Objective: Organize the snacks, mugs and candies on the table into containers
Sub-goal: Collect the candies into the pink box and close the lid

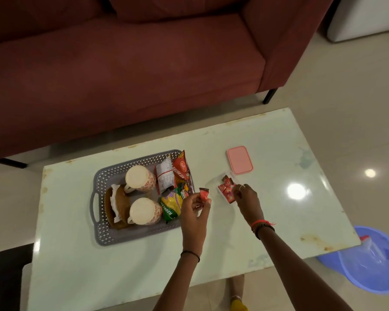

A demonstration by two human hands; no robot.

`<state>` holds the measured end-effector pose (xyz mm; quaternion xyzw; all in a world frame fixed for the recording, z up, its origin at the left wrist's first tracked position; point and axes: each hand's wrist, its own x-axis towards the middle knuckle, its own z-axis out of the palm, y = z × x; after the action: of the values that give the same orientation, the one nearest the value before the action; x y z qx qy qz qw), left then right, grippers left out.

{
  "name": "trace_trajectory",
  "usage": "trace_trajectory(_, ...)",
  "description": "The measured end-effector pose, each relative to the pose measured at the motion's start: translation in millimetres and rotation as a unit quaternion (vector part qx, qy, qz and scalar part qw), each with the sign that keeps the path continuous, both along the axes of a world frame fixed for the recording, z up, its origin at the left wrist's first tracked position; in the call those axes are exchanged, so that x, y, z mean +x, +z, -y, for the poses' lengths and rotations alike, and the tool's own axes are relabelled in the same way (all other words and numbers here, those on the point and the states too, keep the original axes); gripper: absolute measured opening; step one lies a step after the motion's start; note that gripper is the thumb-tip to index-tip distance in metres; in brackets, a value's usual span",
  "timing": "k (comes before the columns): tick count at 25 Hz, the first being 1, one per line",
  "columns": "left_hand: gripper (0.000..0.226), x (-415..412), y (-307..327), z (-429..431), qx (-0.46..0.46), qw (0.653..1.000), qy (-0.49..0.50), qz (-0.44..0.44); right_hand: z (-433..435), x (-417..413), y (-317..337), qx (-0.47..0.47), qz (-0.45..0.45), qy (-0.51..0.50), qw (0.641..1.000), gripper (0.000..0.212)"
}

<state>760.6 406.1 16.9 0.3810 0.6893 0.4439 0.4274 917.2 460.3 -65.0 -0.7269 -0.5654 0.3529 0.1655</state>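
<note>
On the table [121, 277], a grey tray [99, 232] holds two mugs [140, 178] lying on their sides and snack packets [175, 176]. Just right of it, the left hand [194, 209] pinches one red candy [204, 195]. The right hand [247, 198] grips candies [226, 188] in a clear box [211, 182]. A pink lid [239, 160] lies just beyond.
</note>
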Motion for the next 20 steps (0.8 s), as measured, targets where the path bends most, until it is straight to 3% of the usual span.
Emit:
trace_trajectory(4,0.024,11.1,-3.3,-5.6,-0.009,1.0,-0.007,-0.01,-4.4,5.8,-5.6,-0.019,0.033,0.06,0.997,0.021)
trace_trajectory(9,0.017,25.3,-10.6,-12.1,-0.027,0.999,-0.014,-0.022,-7.5,16.9,-0.5,0.016,-0.05,-0.043,0.998,0.024)
trace_trajectory(13,0.016,39.4,-19.1,-27.2,-0.024,0.989,-0.096,-0.112,-2.7,30.5,-1.4,0.023,-0.047,-0.061,0.997,0.024)
trace_trajectory(17,0.022,52.2,-35.8,-60.0,-0.061,0.949,-0.231,-0.207,-0.3,41.9,0.1,0.025,-0.043,-0.069,0.996,0.025)
trace_trajectory(20,0.027,51.5,-51.1,-86.2,-0.059,0.871,-0.354,-0.337,-2.7,49.5,1.1,0.036,-0.049,-0.066,0.996,0.026)
